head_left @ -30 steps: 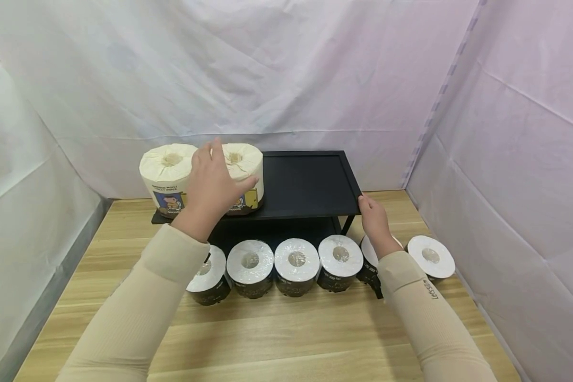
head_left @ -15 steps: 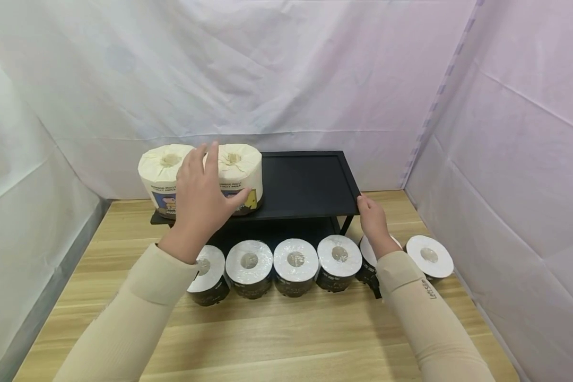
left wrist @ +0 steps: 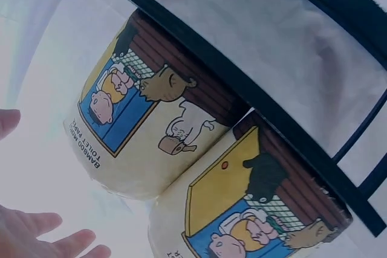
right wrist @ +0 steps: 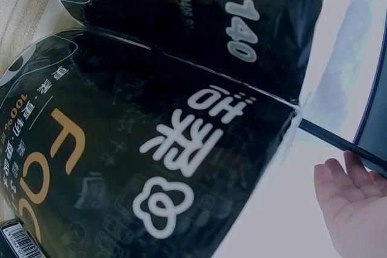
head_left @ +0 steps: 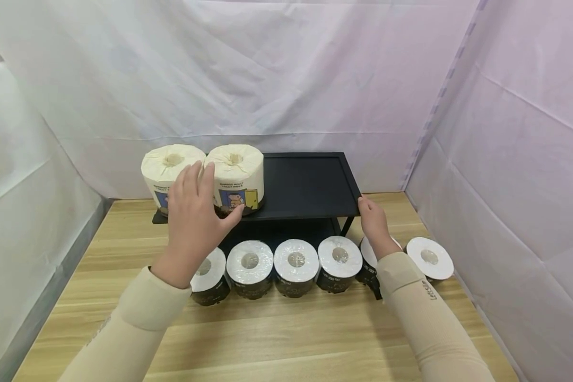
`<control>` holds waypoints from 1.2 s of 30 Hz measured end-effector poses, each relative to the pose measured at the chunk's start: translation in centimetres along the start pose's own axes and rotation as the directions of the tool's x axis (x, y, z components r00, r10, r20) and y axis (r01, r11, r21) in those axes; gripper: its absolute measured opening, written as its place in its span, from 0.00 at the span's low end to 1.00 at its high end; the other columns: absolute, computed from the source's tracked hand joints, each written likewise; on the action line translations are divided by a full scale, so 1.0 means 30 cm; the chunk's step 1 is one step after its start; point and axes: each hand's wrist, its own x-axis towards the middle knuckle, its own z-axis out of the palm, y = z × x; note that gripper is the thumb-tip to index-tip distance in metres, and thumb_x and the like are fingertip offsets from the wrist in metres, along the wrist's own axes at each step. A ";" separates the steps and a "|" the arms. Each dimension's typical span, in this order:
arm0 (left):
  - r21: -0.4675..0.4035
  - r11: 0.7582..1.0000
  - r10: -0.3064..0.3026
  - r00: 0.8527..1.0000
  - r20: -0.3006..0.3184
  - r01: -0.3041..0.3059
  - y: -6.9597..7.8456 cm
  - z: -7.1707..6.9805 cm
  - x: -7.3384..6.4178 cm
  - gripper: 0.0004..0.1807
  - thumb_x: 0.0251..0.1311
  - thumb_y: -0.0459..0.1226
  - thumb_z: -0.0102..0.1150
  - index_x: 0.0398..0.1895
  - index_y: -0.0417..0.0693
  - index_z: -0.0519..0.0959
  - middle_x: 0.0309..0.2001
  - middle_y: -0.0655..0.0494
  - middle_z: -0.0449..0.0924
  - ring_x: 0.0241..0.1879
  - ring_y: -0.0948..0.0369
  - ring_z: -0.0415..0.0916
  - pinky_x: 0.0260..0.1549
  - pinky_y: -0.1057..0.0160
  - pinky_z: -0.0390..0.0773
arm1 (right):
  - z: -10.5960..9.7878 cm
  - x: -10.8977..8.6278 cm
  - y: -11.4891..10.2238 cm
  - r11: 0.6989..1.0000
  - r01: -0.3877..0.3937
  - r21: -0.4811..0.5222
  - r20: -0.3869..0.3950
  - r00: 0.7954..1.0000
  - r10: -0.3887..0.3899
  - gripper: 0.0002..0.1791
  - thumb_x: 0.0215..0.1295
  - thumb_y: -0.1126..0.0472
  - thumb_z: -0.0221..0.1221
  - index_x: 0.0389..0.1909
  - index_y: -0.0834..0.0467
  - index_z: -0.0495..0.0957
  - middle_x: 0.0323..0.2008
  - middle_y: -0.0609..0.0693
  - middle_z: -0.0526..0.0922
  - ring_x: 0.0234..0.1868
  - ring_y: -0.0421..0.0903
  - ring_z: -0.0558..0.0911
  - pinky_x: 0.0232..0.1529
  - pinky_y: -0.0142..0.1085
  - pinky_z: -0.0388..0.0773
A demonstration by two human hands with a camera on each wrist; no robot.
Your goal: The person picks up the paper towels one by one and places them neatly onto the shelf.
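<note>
Wht. cloth backdrop (head_left: 291, 69) behind & at both sides; wood-grain table (head_left: 267, 339) below. Blk. two-tier shelf (head_left: 307, 183) on table, toward the back. Two beige sleeves (head_left: 129, 323) reach in from the front. Row of six blk.-wrapped rolls (head_left: 293, 285) upright on table before the shelf, wht. tops up; 1st from L partly behind L wrist, 5th mostly hidden by R arm. Cream rolls, L one (head_left: 164, 172) & R one (head_left: 236, 178), upright side by side, touching, on L end of top tier. L hand (head_left: 193, 223) in front of the cream pair, fingers up & thumb spread, nothing held, apart from rolls per L wrist cam. R hand (head_left: 374, 223) grips shelf's front R corner, thumb on top. Smallest: cartoon print (left wrist: 236, 234) on R cream roll, w/ cats, yel. door & blue panel.
</note>
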 end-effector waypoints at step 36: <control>-0.064 0.987 -0.154 0.986 -0.070 0.150 -0.161 -0.008 -0.201 0.41 0.46 0.43 0.68 0.61 0.29 0.66 0.59 0.28 0.65 0.60 0.34 0.61 0.56 0.33 0.63 | -0.011 -0.066 0.015 0.994 0.079 -0.071 -0.071 0.994 -0.084 0.35 0.72 0.39 0.44 0.75 0.49 0.53 0.73 0.56 0.57 0.72 0.57 0.59 0.68 0.56 0.61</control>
